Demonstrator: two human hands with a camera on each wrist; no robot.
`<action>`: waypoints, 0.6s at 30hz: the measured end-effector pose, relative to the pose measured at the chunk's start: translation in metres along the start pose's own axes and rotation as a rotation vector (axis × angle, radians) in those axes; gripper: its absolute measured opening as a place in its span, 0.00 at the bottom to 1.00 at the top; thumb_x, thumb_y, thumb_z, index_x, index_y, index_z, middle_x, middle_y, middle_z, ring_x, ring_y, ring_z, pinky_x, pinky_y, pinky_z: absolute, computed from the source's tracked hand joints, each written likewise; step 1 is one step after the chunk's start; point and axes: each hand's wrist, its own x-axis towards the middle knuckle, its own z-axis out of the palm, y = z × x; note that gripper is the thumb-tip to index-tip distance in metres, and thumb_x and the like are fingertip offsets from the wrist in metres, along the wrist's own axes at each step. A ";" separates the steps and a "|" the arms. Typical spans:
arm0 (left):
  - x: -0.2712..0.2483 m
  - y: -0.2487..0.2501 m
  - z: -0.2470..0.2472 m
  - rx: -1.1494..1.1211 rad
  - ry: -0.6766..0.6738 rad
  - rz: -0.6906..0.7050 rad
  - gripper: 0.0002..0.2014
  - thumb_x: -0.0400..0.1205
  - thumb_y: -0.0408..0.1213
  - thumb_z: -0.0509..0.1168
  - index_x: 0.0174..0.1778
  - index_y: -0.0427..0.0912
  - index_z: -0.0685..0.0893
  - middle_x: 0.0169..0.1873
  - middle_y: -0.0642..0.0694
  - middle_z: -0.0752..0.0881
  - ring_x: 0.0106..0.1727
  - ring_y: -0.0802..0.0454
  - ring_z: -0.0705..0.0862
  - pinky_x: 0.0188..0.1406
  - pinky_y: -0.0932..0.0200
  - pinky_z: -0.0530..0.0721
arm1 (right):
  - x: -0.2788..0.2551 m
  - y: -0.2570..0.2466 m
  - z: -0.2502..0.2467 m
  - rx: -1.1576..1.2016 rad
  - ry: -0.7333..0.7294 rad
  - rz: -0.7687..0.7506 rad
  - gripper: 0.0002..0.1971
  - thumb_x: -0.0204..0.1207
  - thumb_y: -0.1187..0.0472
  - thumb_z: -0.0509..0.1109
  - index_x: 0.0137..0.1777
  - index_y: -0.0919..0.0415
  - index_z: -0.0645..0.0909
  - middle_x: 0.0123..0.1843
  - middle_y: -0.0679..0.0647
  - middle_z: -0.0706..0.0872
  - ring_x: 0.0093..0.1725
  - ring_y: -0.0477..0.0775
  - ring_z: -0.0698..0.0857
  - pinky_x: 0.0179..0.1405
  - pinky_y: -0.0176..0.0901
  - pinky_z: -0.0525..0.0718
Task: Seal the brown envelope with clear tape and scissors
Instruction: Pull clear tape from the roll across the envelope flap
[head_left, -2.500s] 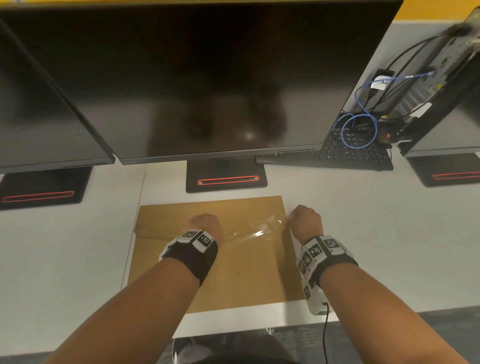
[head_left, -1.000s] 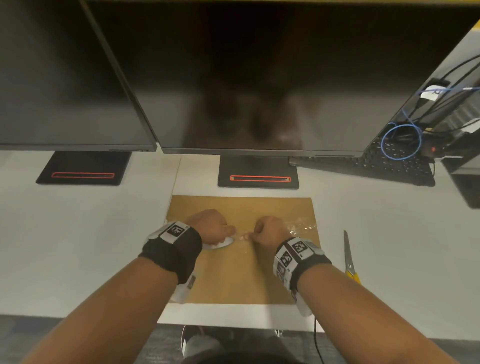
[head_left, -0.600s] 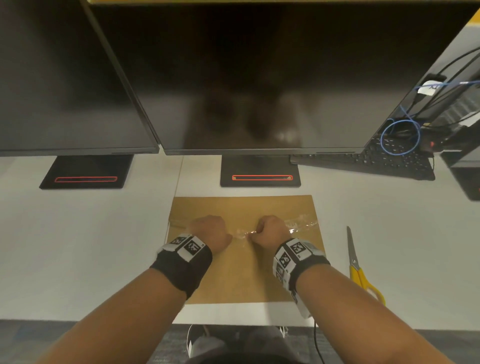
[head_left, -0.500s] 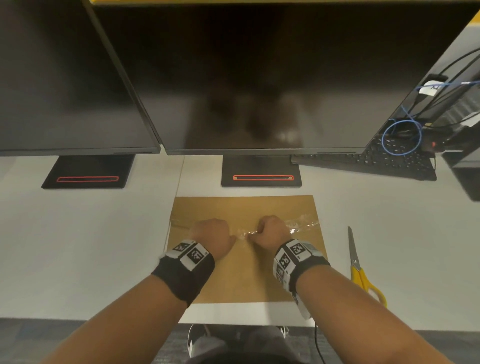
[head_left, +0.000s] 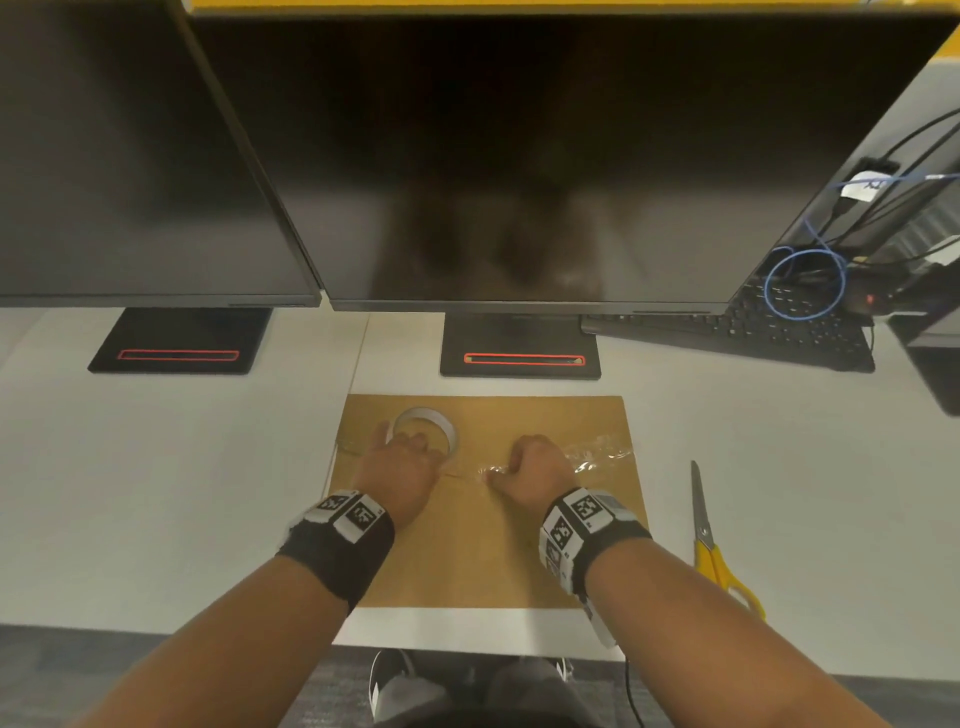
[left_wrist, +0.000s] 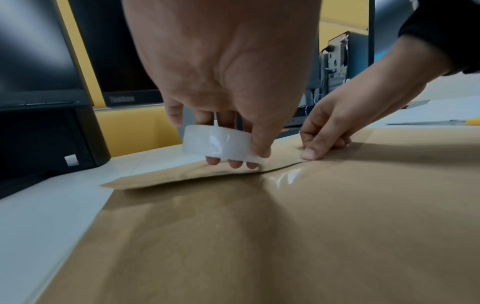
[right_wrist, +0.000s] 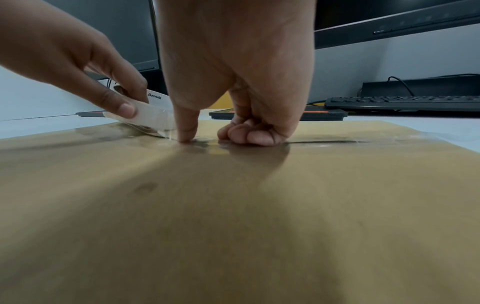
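The brown envelope (head_left: 483, 551) lies flat on the white desk, its flap edge (left_wrist: 168, 176) lifted a little at the left. My left hand (head_left: 410, 447) grips the clear tape roll (head_left: 426, 428) over the envelope's far left part, fingers through the core and thumb on the rim (left_wrist: 259, 148). A shiny tape strip (head_left: 597, 452) runs along the flap seam to the right edge. My right hand (head_left: 506, 470) sits mid-seam; its thumb (right_wrist: 185, 131) presses down on the tape and the other fingers are curled, knuckles on the paper. Yellow-handled scissors (head_left: 709, 540) lie to the right of the envelope.
Two dark monitors stand behind on black bases (head_left: 519, 353), close above the envelope's far edge. A black keyboard (head_left: 737, 332) and cables (head_left: 805, 280) are at the back right. The desk's front edge (head_left: 467, 634) is just behind the envelope.
My left hand has moved away from the right hand toward the far left, and the roll now shows beyond its fingers. The right hand has stayed on the seam.
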 end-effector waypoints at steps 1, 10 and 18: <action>-0.001 -0.002 0.001 -0.010 -0.008 -0.004 0.16 0.86 0.41 0.52 0.69 0.51 0.77 0.64 0.48 0.80 0.67 0.47 0.77 0.79 0.40 0.56 | 0.000 0.000 0.001 -0.003 -0.004 -0.011 0.22 0.68 0.43 0.73 0.48 0.62 0.80 0.54 0.57 0.80 0.51 0.57 0.82 0.51 0.47 0.81; -0.005 0.038 -0.009 -0.156 0.042 0.099 0.34 0.80 0.37 0.58 0.83 0.45 0.53 0.84 0.45 0.53 0.84 0.48 0.53 0.81 0.40 0.45 | 0.000 0.006 0.003 0.044 0.019 -0.081 0.18 0.70 0.48 0.75 0.46 0.64 0.81 0.49 0.57 0.79 0.49 0.58 0.82 0.53 0.46 0.80; 0.001 0.063 -0.005 0.016 -0.177 0.225 0.30 0.88 0.49 0.44 0.84 0.43 0.41 0.85 0.47 0.43 0.85 0.52 0.46 0.80 0.37 0.35 | -0.005 0.030 -0.011 0.084 0.118 -0.147 0.05 0.75 0.63 0.68 0.44 0.63 0.84 0.46 0.53 0.79 0.42 0.54 0.81 0.48 0.43 0.80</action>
